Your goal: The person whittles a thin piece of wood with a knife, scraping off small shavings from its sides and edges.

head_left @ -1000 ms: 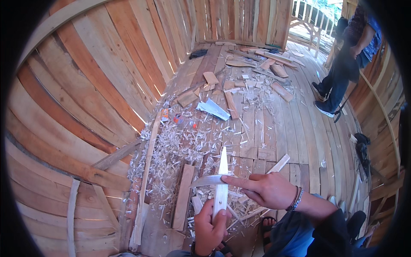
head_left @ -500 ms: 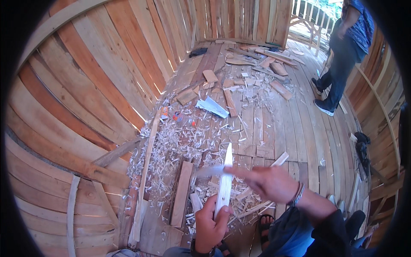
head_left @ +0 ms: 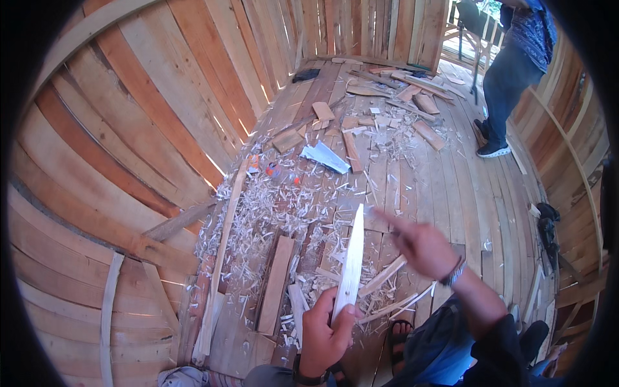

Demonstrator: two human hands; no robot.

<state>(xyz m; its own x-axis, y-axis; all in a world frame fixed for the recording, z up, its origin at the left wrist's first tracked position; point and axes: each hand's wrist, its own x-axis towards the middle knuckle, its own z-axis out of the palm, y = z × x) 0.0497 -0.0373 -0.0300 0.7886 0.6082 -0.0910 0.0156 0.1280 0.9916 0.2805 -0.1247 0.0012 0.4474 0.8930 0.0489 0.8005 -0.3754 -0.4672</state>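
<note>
My left hand (head_left: 327, 332) is wrapped round the lower end of a pale wooden stick (head_left: 351, 267), which stands upright and narrows to a point at the top. To its right, my right hand (head_left: 425, 248) is closed on a knife (head_left: 368, 211), its index finger stretched toward the stick's tip. Motion smears the blade, so whether it touches the wood cannot be made out. Curled wood shavings (head_left: 271, 213) cover the floor below both hands.
A thick board (head_left: 276, 284) lies left of my left hand, and a long thin strip (head_left: 225, 258) runs beside the wall. Farther off lie a bluish-white sheet (head_left: 325, 157) and scattered offcuts (head_left: 429, 135). Another person (head_left: 512, 77) stands at the far right.
My right hand has moved right and slightly up, with the knife now near the stick's tip instead of crossing its middle. The stick tilts more to the right. The other person has shifted stance.
</note>
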